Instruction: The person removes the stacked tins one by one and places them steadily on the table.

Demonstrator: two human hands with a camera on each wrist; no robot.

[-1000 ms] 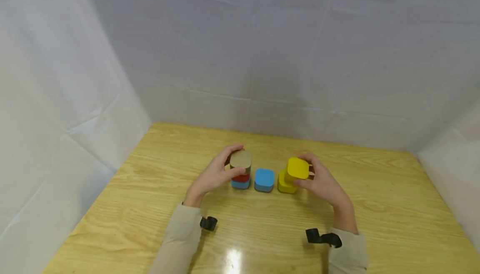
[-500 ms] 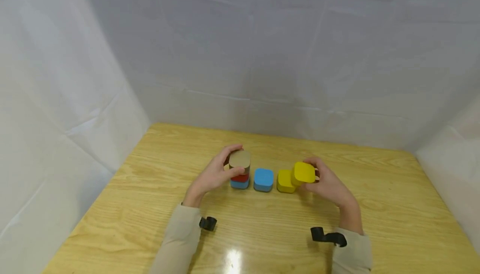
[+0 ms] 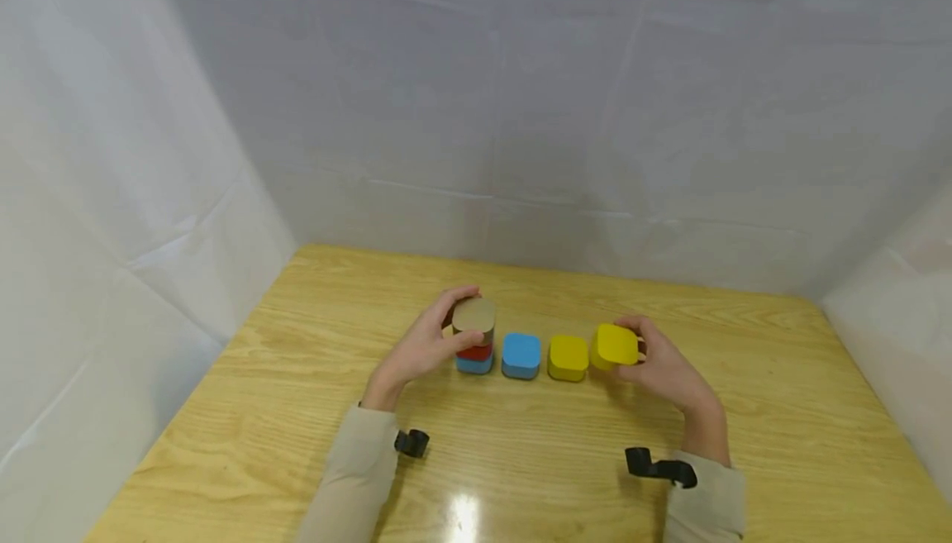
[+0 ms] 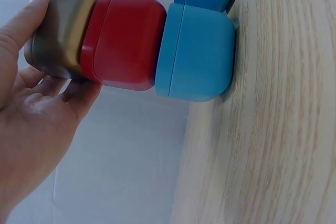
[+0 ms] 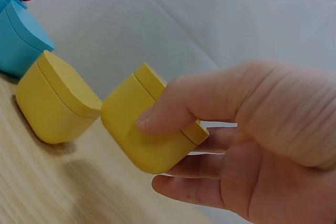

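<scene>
White sheeting on three sides; pale wooden desk (image 3: 312, 378) underneath, grain running left to right.

Near the middle of the desk, a row of rounded blocks. At the left end, a stack of three: blue base block (image 4: 195, 52), red block (image 4: 128, 43) on it, brown block (image 3: 474, 316) on top. Left hand (image 3: 420, 349) curled around the brown block, thumb on the near side and fingers behind: grip closed on it, stack upright.

Just right of the stack, a single blue block (image 3: 521, 355) flat on the desk. Next in the row, a resting yellow block (image 3: 568, 358), untouched.

At the right end, a held yellow block (image 5: 149, 129), tilted, just beside the resting one. Right hand (image 3: 665, 369) pinching it, thumb across the near face, fingers below and behind: grip closed on it.

Beige sleeves and black wrist straps (image 3: 658, 469) at the lower edge.
</scene>
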